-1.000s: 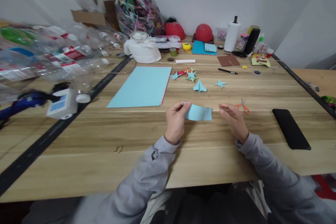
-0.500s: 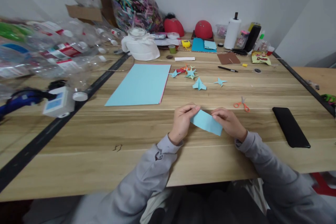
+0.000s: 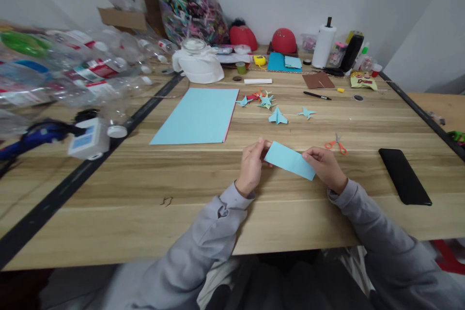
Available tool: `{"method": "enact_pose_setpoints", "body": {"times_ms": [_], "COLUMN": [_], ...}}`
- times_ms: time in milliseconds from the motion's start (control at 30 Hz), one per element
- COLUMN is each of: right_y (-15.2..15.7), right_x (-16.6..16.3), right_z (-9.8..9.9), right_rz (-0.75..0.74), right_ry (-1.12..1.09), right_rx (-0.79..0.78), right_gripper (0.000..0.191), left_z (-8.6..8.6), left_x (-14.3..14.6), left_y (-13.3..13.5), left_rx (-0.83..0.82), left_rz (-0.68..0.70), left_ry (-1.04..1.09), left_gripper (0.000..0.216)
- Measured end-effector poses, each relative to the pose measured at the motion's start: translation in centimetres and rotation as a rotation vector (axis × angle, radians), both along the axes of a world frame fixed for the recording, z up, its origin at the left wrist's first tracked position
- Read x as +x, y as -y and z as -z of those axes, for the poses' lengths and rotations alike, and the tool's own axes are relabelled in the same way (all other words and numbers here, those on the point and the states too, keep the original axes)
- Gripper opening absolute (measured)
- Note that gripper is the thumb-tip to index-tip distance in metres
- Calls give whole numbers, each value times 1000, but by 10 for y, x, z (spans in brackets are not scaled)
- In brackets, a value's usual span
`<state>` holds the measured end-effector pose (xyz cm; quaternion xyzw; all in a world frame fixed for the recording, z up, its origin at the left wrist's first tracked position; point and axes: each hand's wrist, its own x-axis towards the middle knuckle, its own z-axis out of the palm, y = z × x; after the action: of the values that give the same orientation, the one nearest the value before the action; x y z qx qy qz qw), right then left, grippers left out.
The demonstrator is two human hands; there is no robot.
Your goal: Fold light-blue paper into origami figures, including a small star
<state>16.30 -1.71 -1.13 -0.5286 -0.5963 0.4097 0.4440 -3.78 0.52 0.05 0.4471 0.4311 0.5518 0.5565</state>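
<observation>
A light-blue rectangular strip of paper (image 3: 289, 160) is held above the wooden table, tilted down toward the right. At its left end, my left hand (image 3: 251, 164) has its fingers behind the paper, with the thumb raised beside the edge. My right hand (image 3: 324, 167) pinches the right end between thumb and fingers. Beyond the hands lie a folded blue paper plane (image 3: 278, 116), a smaller folded blue paper piece (image 3: 307, 113) and a cluster of colourful folded paper shapes (image 3: 266, 100). Orange-handled scissors (image 3: 336, 144) rest just past my right hand.
Large blue paper sheets (image 3: 196, 116) lie to the left. A black phone (image 3: 404, 176) is at the right. Plastic bottles (image 3: 98, 70) crowd the left side. Toward the back are a pen (image 3: 317, 95), brown paper (image 3: 318, 80) and a paper roll (image 3: 324, 46).
My left thumb has come off the face of the paper strip. The strip has shifted slightly up and right, and more of its surface shows.
</observation>
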Motion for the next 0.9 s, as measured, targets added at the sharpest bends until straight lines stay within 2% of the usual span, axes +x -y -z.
{"method": "enact_pose_setpoints", "body": {"times_ms": [133, 233, 333, 467, 700, 900], "right_y": [-1, 3, 7, 10, 11, 11], "right_x": [0, -3, -9, -15, -14, -15], "right_z": [1, -1, -3, -4, -9, -9], "right_rz": [35, -54, -148, -167, -134, -141], "right_ry": [-26, -47, -85, -133, -140, -154], "right_rx": [-17, -68, -79, -44, -54, -71], "right_gripper": [32, 29, 25, 23, 23, 16], "left_z": [-4, -4, -2, 0, 2, 0], "left_x": [-1, 0, 3, 9, 10, 10], "left_y": [1, 2, 3, 8, 10, 11], "left_rx": [7, -18, -23, 5, 163, 170], "left_rz": [58, 94, 231, 426, 506, 563], "left_ry": [-66, -103, -129, -216, -351, -358], "left_gripper": [32, 28, 28, 35, 34, 32]}}
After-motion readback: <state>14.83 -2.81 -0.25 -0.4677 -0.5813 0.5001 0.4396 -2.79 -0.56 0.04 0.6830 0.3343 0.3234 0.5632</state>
